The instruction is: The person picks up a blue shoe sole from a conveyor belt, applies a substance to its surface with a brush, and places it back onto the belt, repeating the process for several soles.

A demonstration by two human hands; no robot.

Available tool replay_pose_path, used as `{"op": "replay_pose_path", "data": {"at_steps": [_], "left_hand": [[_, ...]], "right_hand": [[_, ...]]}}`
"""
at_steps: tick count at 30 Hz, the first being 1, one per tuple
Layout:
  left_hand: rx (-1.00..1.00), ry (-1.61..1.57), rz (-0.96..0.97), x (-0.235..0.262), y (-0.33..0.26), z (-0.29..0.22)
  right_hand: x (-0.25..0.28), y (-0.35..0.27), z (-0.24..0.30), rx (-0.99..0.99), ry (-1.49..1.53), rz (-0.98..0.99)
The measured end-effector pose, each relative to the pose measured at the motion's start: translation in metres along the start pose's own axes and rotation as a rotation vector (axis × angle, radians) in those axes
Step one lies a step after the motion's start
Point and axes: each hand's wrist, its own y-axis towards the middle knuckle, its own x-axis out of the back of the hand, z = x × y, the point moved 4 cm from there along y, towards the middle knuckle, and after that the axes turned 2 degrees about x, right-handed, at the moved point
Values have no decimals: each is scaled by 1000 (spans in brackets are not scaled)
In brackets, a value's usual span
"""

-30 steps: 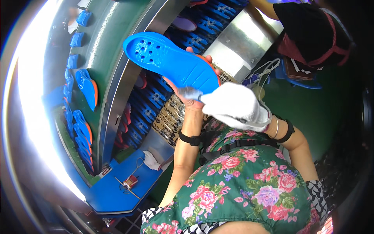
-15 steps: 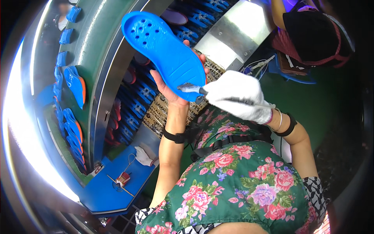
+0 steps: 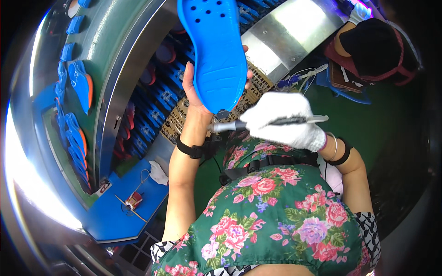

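Strong fisheye: straight edges are bent hard toward the rim and the corners are vignetted to black. A blown-out white glare band is seen along the left edge. A hot specular patch is thrown on the slanted sheet-metal panel [image 3: 294,27] far right, with purple spill beyond it. The raised blue foam shoe insole [image 3: 216,50] is evenly lit and sharp. The periphery is smeared and soft.

- Curved green conveyor belt [image 3: 103,34] w/ steel rim, left: blue-orange foam shoe soles [image 3: 82,85] lie on it in a row.
- Small blue side shelf [image 3: 117,214] below: white crumpled rag [image 3: 159,173], small red-white tool [image 3: 134,199].
- Green floor [image 3: 391,124], right.
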Motion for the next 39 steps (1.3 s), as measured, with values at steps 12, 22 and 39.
{"op": "replay_pose_path", "data": {"at_steps": [12,22,39], "left_hand": [[235,-30,41,7,-4,-8],[228,8,99,6,2,-13],[47,-176,-64,22,-39,26]], "right_hand": [[-5,-1,17,312,-387,171],[-2,8,11,124,-164,56],[30,69,17,470,-734,-129]]}}
